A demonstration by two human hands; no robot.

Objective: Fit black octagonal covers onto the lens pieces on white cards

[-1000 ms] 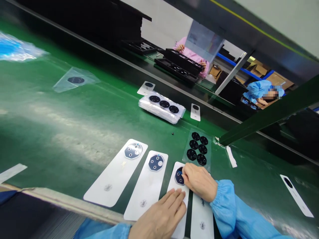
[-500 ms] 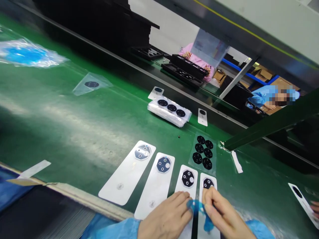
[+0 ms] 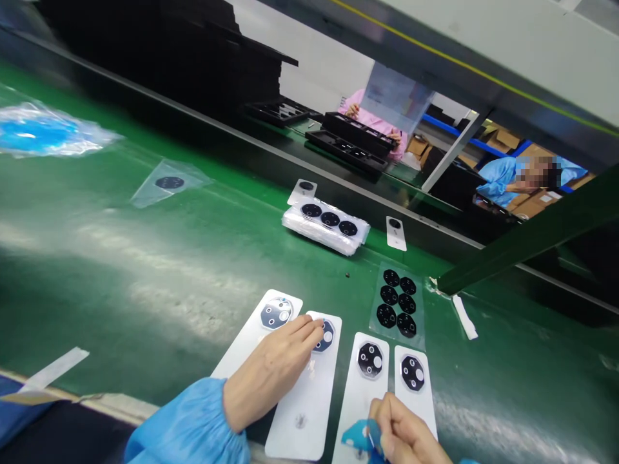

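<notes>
Four white phone-shaped panels are side by side at the table's near edge, each with a dark octagonal lens piece near its top. My left hand (image 3: 271, 367) lies over the second panel (image 3: 309, 393), its fingertips pressed together at the octagonal piece (image 3: 326, 336). Whatever they pinch there is hidden. The first panel (image 3: 244, 341) is partly behind that hand. My right hand (image 3: 403, 430) is closed on a crumpled blue film (image 3: 358, 435) with holes, above the lower part of the third panel (image 3: 360, 396). Beside it lies the fourth panel (image 3: 420, 403).
A clear sheet of black octagonal stickers (image 3: 396, 303) lies beyond the panels. Farther back sit a wrapped stack of sticker sheets (image 3: 324, 235) and a small white panel (image 3: 396, 238). A green post (image 3: 522, 232) slants at right. Two people work across the bench.
My left hand has moved left from the third panel to the second one's lens piece. My right hand has drawn down and left with the blue film, uncovering the fourth panel's lens piece.
</notes>
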